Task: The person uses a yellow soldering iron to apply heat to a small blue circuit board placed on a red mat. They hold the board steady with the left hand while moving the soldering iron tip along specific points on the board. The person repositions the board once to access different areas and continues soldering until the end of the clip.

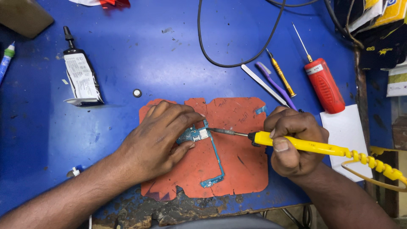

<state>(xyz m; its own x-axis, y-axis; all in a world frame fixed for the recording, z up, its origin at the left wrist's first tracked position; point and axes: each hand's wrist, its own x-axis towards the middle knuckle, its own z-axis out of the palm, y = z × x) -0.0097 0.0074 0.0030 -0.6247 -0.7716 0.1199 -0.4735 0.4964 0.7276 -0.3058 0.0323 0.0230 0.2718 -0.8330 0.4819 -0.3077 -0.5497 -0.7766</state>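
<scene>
Circuit board [203, 146]: blue-green, L-shaped, lying flat on the orange mat [237, 169]; wide end under the left hand [157, 142], thin arm running down to a small tab near the mat's lower edge. Left hand fingers pressed down on the board's upper left, thumb pinching it from below; a firm pin, not a lift. Right hand [292, 144] wrapped shut around the yellow soldering iron [309, 146], thumb on top of the grip; metal tip [224, 132] reaches left and sits at or touching the board's top right corner, just beside a silvery shield; exact contact too small to tell.

Risks as I read them: tip is very near the left fingertips, so a slip toward them means a burn; pin is only at one end, so the thin arm could pivot if the tip pushes sideways; dwelling too long could lift a pad or scorch neighbouring parts; coiled yellow cord [373, 163] trails off the right table edge and could tug the iron off aim.

Further out on the blue table [127, 63]: black glue tube [80, 76] upper left, small round part [137, 93] above the mat, black cable [237, 63] looping at top, white spudger [263, 84], purple brush [275, 85], yellow screwdriver [282, 76], red-handled tool [324, 85], white paper [345, 135] by the right wrist.
</scene>
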